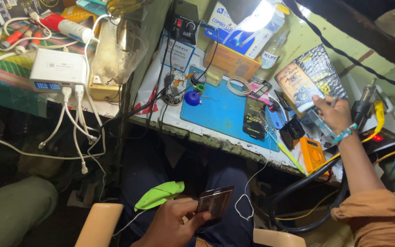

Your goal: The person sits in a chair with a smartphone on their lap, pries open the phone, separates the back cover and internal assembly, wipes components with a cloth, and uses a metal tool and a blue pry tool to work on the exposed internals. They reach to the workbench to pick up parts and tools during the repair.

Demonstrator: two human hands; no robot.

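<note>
Right hand: fingers closed around a small clear item; its kind cannot be told, the grip covers most of it. The glossy packet behind is partly covered by this hand.

Left hand: wrist and forearm cut off by the lower picture edge. It holds a dark phone; the thumb hides the phone's near corner.

Green cloth: its lower end is hidden behind the left hand.

Orange meter: dial markings too small to tell.

White charging hub: display blurred.

Lamp: glare washes out the boxes beneath.

Counter: far right end runs out of the picture; underside in deep shadow
</note>
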